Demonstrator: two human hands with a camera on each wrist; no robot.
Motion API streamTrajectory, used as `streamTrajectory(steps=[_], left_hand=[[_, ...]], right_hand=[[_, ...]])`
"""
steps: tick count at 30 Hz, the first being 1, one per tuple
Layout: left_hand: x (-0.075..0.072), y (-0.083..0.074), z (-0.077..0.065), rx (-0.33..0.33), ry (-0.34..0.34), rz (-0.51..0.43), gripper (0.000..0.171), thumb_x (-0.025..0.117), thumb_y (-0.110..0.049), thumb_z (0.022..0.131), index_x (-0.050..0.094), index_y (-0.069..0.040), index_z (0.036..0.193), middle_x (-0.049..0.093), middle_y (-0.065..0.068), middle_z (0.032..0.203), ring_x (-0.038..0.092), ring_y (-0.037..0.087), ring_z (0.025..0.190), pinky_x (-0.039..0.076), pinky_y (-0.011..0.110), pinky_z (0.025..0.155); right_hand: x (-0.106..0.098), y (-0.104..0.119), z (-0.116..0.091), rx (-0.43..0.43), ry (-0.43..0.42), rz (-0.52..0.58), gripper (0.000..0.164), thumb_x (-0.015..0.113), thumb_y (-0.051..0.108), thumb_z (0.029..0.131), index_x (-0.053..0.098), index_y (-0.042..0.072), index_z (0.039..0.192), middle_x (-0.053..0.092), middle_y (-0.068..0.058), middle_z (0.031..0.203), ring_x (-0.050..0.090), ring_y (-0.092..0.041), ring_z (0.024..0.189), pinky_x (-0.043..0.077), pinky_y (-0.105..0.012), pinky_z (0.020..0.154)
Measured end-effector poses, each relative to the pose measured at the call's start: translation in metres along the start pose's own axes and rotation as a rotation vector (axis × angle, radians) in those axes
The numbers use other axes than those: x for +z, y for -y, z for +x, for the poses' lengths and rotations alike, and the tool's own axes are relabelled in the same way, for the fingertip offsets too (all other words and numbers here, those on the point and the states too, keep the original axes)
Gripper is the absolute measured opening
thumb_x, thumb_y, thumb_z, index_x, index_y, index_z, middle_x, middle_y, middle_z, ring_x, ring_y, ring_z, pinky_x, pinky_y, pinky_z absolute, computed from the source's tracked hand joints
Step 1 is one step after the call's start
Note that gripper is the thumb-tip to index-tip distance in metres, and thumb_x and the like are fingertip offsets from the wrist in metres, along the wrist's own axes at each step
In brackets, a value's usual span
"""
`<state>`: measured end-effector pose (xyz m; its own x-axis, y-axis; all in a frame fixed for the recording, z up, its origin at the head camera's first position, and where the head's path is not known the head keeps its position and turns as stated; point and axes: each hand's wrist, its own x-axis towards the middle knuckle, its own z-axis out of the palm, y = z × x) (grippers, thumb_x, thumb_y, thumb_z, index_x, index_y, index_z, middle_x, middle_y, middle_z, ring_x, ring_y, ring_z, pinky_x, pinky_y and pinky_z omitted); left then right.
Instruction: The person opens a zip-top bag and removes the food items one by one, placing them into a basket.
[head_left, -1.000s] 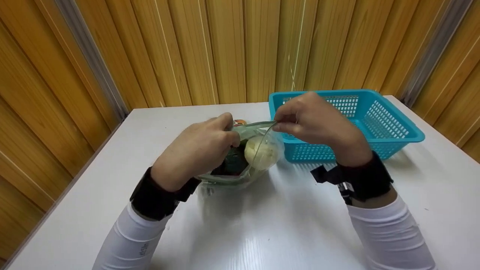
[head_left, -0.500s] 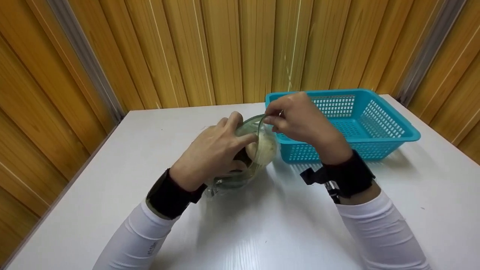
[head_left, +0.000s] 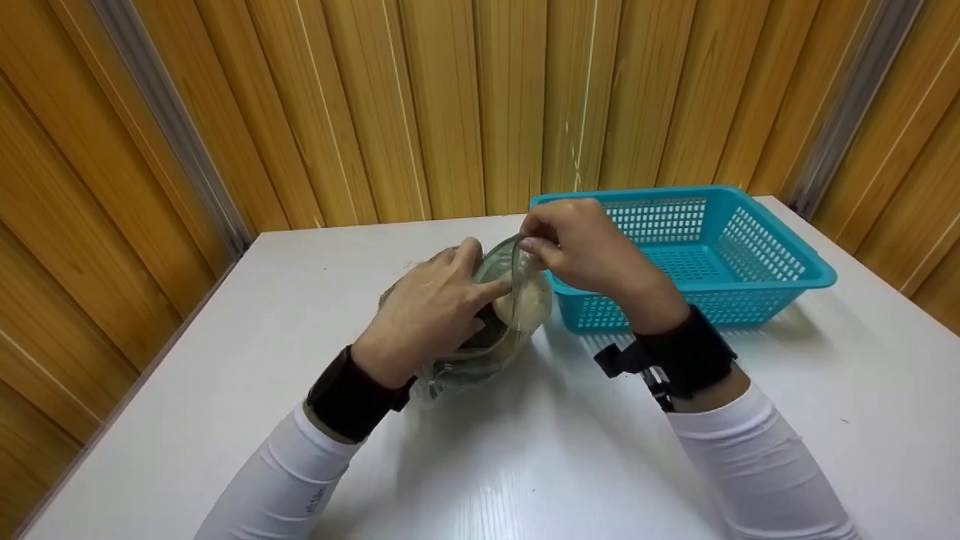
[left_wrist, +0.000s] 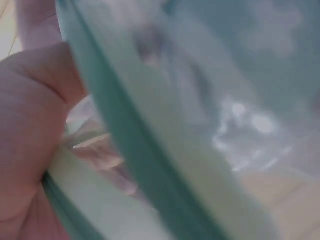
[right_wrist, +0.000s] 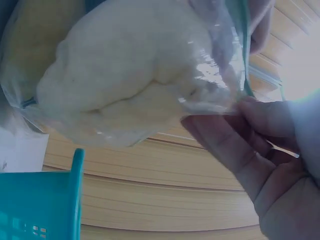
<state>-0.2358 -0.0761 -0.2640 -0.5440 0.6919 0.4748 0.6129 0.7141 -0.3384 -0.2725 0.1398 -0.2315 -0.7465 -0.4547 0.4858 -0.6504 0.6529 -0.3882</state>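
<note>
A clear zip bag (head_left: 469, 371) with a green zip strip sits on the table with its mouth parted. Inside it a pale rounded thing (head_left: 531, 301) shows, lumpy and creased in the right wrist view, beside something dark mostly hidden by my left hand. My left hand (head_left: 427, 307) lies over the bag's left side, its fingers spread and its thumb reaching across the mouth. At the bag's right corner my right hand (head_left: 581, 247) pinches the rim between thumb and fingers. The green strip (left_wrist: 125, 135) runs close past the left hand in the left wrist view.
A turquoise perforated basket (head_left: 697, 285) stands just right of the bag, partly behind my right hand. The white table (head_left: 600, 457) ends at a wood-patterned wall (head_left: 442, 112) behind it. Similar panels rise at left and right.
My left hand has gone from curled fingers at the rim to spread fingers across the mouth. My right hand has shifted slightly left with the rim, and the dark contents are more covered.
</note>
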Motion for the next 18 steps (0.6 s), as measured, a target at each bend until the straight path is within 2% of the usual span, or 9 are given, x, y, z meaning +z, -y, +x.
streamTrajectory(steps=[5, 10, 13, 18], left_hand=[[0.006, -0.003, 0.002, -0.012, 0.024, -0.02, 0.051, 0.069, -0.007, 0.083, 0.066, -0.031, 0.127, 0.055, 0.018, 0.105, 0.056, 0.025, 0.064, 0.054, 0.039, 0.051], [0.005, 0.0, 0.001, -0.04, 0.08, -0.062, 0.053, 0.069, -0.007, 0.085, 0.064, -0.03, 0.132, 0.056, 0.022, 0.115, 0.054, 0.022, 0.055, 0.055, 0.04, 0.051], [0.0, 0.002, -0.002, -0.035, 0.095, -0.063, 0.047, 0.063, -0.002, 0.088, 0.065, -0.026, 0.129, 0.055, 0.021, 0.116, 0.052, 0.02, 0.053, 0.054, 0.039, 0.051], [-0.009, 0.002, -0.003, -0.001, 0.096, -0.07, 0.044, 0.06, 0.01, 0.085, 0.062, -0.018, 0.119, 0.056, 0.017, 0.113, 0.051, 0.019, 0.053, 0.05, 0.034, 0.047]], right_hand=[[-0.007, 0.003, -0.004, 0.044, 0.09, -0.036, 0.009, 0.066, 0.006, 0.093, 0.073, 0.004, 0.098, 0.07, -0.01, 0.087, 0.062, -0.023, 0.079, 0.056, -0.036, 0.071], [-0.012, 0.007, -0.007, 0.043, 0.121, -0.075, 0.012, 0.065, 0.008, 0.094, 0.073, 0.006, 0.102, 0.07, -0.011, 0.09, 0.062, -0.024, 0.08, 0.056, -0.036, 0.07], [-0.013, 0.014, -0.01, 0.019, 0.074, -0.114, 0.014, 0.062, 0.008, 0.093, 0.073, 0.006, 0.102, 0.071, -0.01, 0.089, 0.063, -0.023, 0.079, 0.055, -0.036, 0.069], [-0.013, 0.033, -0.016, -0.083, -0.097, -0.192, 0.013, 0.06, 0.01, 0.091, 0.072, 0.006, 0.088, 0.069, -0.006, 0.081, 0.062, -0.02, 0.075, 0.052, -0.033, 0.068]])
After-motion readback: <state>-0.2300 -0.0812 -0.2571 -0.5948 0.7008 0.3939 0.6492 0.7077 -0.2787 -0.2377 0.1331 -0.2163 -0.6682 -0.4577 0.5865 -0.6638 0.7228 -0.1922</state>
